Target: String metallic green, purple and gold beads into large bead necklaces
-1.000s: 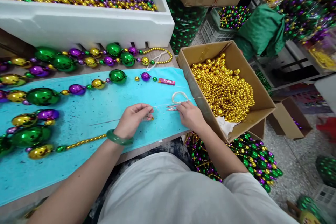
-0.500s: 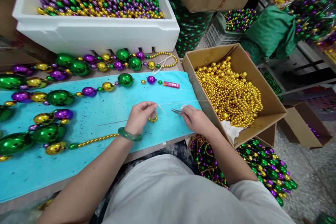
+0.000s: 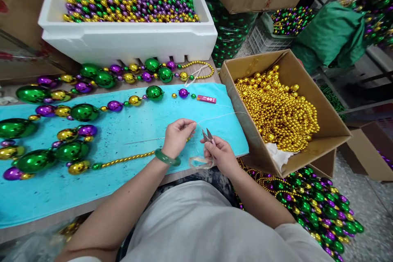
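My left hand [image 3: 180, 137], with a green bangle on its wrist, pinches a thin white thread [image 3: 219, 116] at the end of a gold bead chain [image 3: 129, 158]. The thread runs right, to the cardboard box. In my right hand [image 3: 221, 153] is a small pair of scissors [image 3: 208, 135], blades apart and pointing up close to my left fingertips. A pale loop [image 3: 201, 163] hangs below the scissors; I cannot tell what it is. A thin needle-like rod [image 3: 144, 141] lies left of my left hand. The chain joins a strand of large green, purple and gold beads [image 3: 72, 151].
A blue cloth [image 3: 116, 190] covers the table. Bead strands [image 3: 84, 112] lie across it, near a loose purple bead [image 3: 183, 93] and a red label [image 3: 206, 99]. Behind stands a white foam box [image 3: 129, 41] of beads; at right, a cardboard box [image 3: 331, 139] holds gold bead chains.
The scissors have turned upward with their blades spread, and my right hand has come nearer my left. The view has shifted, so the table things sit farther right.
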`<state>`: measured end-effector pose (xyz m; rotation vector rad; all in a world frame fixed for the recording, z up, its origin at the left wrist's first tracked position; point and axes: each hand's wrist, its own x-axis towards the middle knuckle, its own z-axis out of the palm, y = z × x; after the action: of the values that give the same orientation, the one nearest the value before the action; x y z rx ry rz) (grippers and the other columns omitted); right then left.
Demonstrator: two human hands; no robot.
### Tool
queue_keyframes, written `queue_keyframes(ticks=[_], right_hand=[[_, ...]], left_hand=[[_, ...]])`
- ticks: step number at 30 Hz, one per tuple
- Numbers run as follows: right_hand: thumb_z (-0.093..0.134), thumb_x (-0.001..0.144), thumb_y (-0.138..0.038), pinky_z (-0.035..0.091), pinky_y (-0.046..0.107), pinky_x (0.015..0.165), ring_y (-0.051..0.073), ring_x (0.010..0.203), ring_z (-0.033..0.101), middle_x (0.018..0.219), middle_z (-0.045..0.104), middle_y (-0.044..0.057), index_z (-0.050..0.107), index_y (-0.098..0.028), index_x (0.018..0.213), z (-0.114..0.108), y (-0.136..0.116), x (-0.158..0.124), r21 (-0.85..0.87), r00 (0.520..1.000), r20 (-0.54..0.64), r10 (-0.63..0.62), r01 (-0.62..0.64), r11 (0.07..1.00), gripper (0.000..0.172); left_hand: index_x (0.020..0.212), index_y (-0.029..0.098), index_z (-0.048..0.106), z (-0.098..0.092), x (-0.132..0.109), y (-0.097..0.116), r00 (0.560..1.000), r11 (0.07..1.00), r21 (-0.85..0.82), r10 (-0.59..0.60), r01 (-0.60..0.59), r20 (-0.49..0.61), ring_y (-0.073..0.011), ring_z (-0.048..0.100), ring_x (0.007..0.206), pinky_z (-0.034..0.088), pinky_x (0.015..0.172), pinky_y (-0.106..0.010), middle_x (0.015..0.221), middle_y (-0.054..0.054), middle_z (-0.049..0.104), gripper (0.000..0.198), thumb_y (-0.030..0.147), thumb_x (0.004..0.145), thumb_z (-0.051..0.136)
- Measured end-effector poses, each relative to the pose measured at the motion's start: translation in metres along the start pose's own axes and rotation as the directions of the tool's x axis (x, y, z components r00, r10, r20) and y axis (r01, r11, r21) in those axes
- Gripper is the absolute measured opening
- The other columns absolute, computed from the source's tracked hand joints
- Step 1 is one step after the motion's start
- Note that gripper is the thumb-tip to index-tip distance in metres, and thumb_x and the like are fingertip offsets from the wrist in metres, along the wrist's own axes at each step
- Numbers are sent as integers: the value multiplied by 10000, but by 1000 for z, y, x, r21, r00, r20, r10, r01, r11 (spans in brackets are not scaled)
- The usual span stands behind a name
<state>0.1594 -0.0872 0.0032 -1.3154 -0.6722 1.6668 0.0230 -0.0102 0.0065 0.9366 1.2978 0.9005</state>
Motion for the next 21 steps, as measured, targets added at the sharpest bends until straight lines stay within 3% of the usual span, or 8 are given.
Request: queue_keyframes(ticks=[3,6,9,12,21], right_hand=[[629,726,-511,317,218,402,73,435,409,622,553,-40,625,-180,991,4,5,5,-126,996,-75,-39,29,992,425],[625,726,-513,300,223,430,70,465,370,610,520,-36,656,-177,885,8,8,10,-167,990,-92,-103,87,982,373],[579,767,-550,297,230,463,74,500,374,629,513,-21,671,-173,824,11,8,14,-132,984,-115,-133,118,984,392],[551,785,-574,287,231,470,76,508,380,639,506,-17,689,-165,902,12,8,16,-53,983,-154,-102,94,994,448],[671,651,-557,183,228,437,66,469,301,551,422,-51,650,-157,784,16,5,24,74,985,-175,-3,16,997,422]], left_hand=[[724,140,660,2,-3,-1,1000,1000,8,-1,1,-4,-130,603,584,491,575,-248,620,0,644,292,395,603,734],[725,148,667,3,-5,-6,998,995,80,53,-52,-17,-131,604,583,484,579,-247,614,-3,649,252,382,641,706],[742,155,682,4,-7,-10,991,974,192,130,-122,-26,-123,584,567,461,571,-241,607,-6,651,209,357,693,666],[757,162,693,4,-9,-12,985,952,265,167,-150,-42,-125,579,586,457,575,-243,653,-13,671,194,345,717,642],[792,176,703,2,-9,-21,965,894,367,261,-257,38,-160,635,712,486,678,-265,773,-37,708,199,346,774,602]])
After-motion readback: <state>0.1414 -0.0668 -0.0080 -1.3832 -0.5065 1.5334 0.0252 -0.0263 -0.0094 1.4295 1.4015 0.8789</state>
